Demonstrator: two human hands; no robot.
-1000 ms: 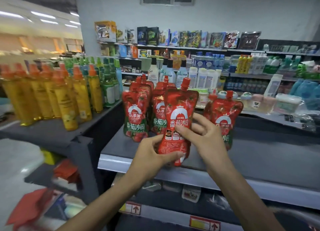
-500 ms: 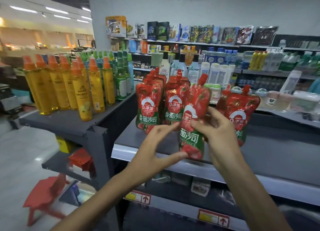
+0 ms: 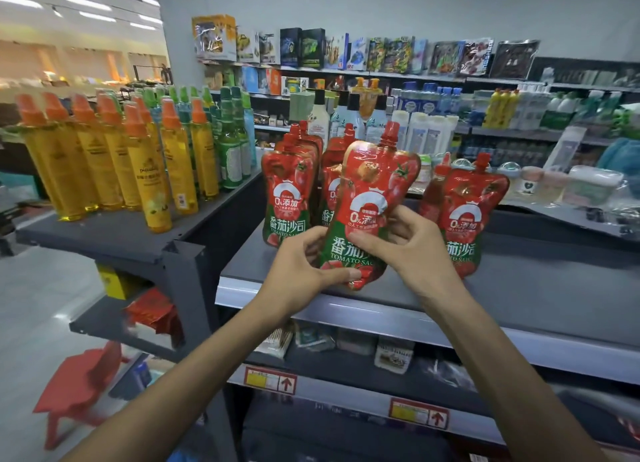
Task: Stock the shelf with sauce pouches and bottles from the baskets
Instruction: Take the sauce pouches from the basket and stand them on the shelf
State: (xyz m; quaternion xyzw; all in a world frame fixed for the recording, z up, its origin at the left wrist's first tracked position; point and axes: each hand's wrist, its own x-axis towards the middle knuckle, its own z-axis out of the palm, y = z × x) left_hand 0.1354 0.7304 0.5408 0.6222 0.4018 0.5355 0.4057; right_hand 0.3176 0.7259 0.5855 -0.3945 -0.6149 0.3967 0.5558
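Observation:
A red tomato sauce pouch (image 3: 370, 188) with a red spout cap is held upright just above the grey shelf (image 3: 519, 288), its printed front facing me. My left hand (image 3: 298, 267) grips its lower left corner, thumb across the bottom. My right hand (image 3: 412, 247) pinches its right side over the label. Behind it stand a row of the same pouches at the left (image 3: 287, 191), another row partly hidden behind the held pouch (image 3: 334, 156) and a group at the right (image 3: 467, 215). No basket is in view.
Yellow bottles with orange caps (image 3: 149, 170) and green bottles (image 3: 232, 143) fill the shelf end at the left. A red plastic stool (image 3: 76, 385) stands on the floor below. Lower shelves hold small packets (image 3: 393, 356). Further shelves with bottles and boxes stand behind.
The pouch has turned from its back side to its printed front. My left hand has closed onto its lower corner, and both hands have stayed over the shelf front.

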